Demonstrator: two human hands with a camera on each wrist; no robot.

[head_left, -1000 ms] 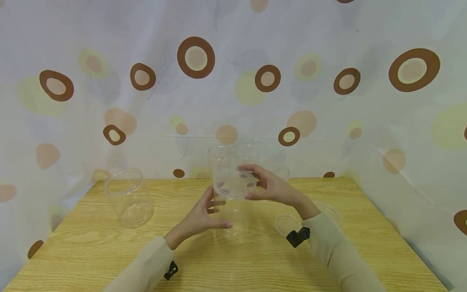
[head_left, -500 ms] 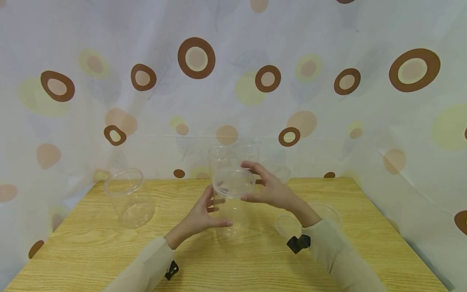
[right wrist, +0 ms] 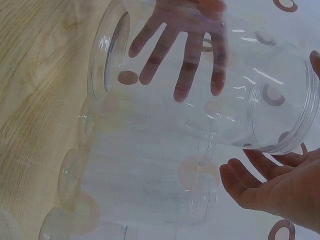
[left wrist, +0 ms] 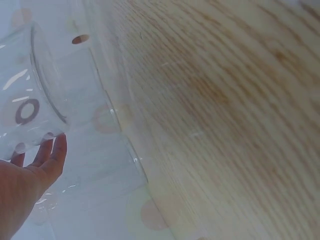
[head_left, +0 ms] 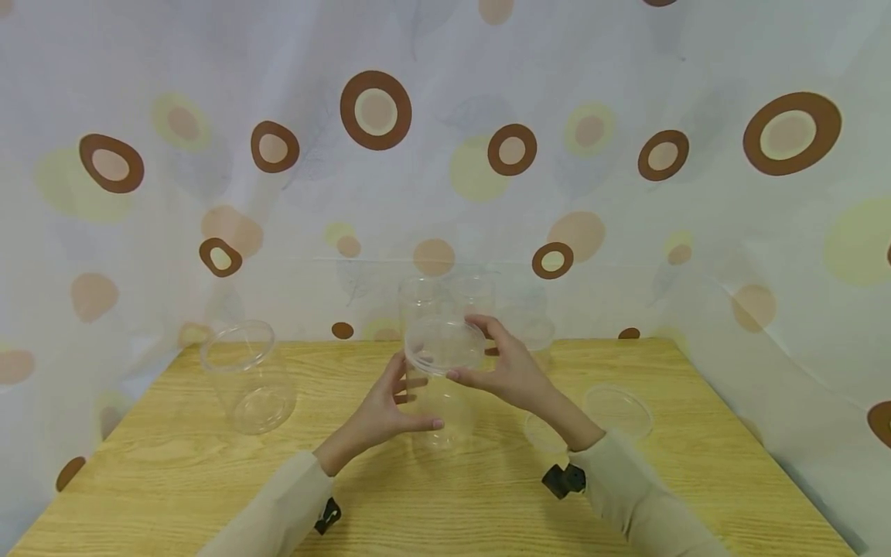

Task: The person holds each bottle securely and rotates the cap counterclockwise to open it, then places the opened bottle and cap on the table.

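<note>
Head view: from above, facing forward and down over the bench (head_left: pixel 390 503) to the cloth (head_left: pixel 445 201), farthest off. Left-wrist view: near, rolled, looking past the left hand (left wrist: pixel 30 185). Right-wrist view: nearest the jar (right wrist: pixel 237 102), likewise rolled. Head and right-wrist views share the jar, left hand and right hand (head_left: pixel 511 375).

The jar (head_left: pixel 448 406) you hold looks like clear, thin plastic, its smooth wall glossy enough to carry bright streaks, with fine ridges ringing one end. You have the same see-through, shiny look in the left jar (head_left: pixel 252 379) and the far jars (head_left: pixel 421 309), and the flat lids (head_left: pixel 618 412) on the right are clear plastic too. Your table (head_left: pixel 418 510) shows streaked wood grain with a soft sheen. Your sleeves (head_left: pixel 643 491) are matt cloth; the far sheet (head_left: pixel 431 205) looks smooth, lightly creased.
</note>
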